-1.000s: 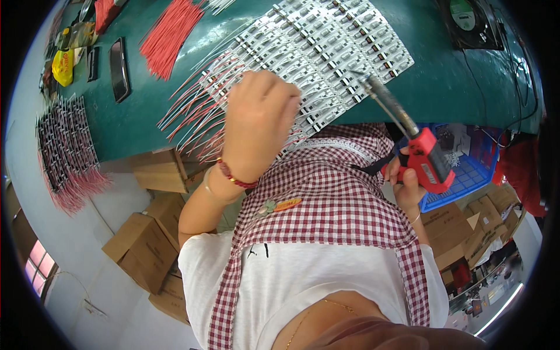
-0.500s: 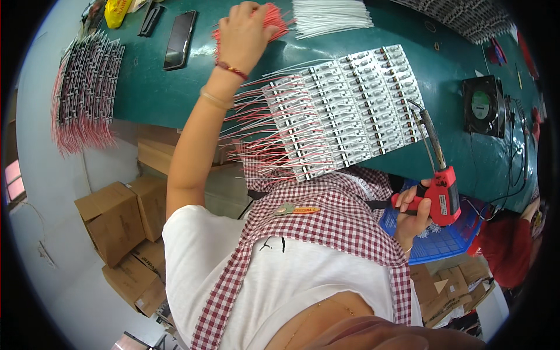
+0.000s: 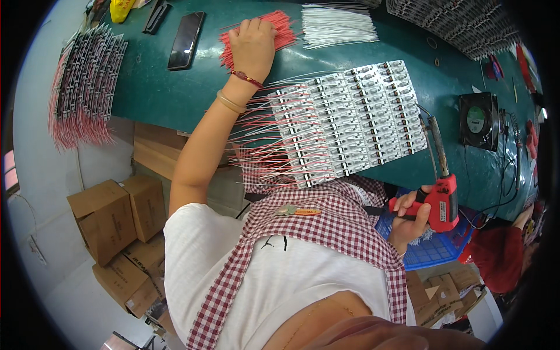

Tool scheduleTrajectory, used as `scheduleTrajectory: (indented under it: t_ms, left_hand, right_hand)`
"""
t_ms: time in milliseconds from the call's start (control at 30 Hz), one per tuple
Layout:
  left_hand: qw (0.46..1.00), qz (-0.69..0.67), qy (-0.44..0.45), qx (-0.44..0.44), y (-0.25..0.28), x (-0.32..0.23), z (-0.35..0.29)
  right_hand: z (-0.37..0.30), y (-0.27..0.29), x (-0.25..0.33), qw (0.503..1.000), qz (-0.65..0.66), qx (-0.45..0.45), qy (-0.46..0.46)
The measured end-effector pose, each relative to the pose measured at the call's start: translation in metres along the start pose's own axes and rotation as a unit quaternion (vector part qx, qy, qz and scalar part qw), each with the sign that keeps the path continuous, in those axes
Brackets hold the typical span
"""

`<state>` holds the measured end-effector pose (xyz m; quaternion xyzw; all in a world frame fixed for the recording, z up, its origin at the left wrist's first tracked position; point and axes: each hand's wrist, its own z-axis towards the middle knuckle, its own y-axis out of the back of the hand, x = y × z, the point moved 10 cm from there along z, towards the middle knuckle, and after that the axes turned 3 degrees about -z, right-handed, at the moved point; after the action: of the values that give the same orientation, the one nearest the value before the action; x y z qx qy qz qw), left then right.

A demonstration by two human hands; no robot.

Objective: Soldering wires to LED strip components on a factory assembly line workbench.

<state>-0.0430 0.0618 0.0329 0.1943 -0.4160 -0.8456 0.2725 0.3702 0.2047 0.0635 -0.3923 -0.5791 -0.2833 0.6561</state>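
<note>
My left hand [image 3: 253,49] reaches over a pile of red wires [image 3: 284,29] on the green table. Its fingers are curled down into the pile with the tips mostly hidden, so how many wires they grip does not show. Near the front edge, my right hand [image 3: 413,219] is wrapped around the handle of a red soldering gun [image 3: 444,204]. The gun's metal tip points up beside the right edge of a panel of small circuit boards [image 3: 356,116]. Red and white wires [image 3: 262,149] stick out from the panel's left side.
White wires [image 3: 338,26] lie right of the red pile. A phone [image 3: 186,41] and stacked wired boards [image 3: 87,81] are at left. More boards [image 3: 458,23] stand at the far right, above a black fan [image 3: 479,121]. A blue basket [image 3: 434,251] sits below the table edge.
My left hand has shifted slightly right and nearer over the red wires, its fingers now lower in the pile. The soldering gun stays in my right hand, and the view has shifted slightly.
</note>
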Motion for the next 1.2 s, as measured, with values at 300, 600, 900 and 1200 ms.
scheduleTrajectory:
  t_ms: [300, 600, 900, 1200]
  left_hand:
    - [0.974, -0.211, 0.083, -0.016, 0.032, 0.020, 0.018]
    - [0.776, -0.551, 0.260, -0.166, 0.056, 0.018, -0.023]
    - [0.830, -0.506, 0.181, -0.148, 0.059, 0.001, -0.033]
    - [0.844, -0.486, 0.206, -0.101, 0.050, 0.001, -0.041]
  right_hand:
    - [0.001, -0.001, -0.001, 1.000, 0.005, 0.009, 0.003]
    - [0.005, -0.010, -0.005, 1.000, 0.013, 0.024, -0.011]
    - [0.015, -0.012, -0.010, 0.999, 0.014, 0.034, -0.012]
    - [0.022, -0.016, -0.016, 0.999, 0.004, 0.037, -0.017]
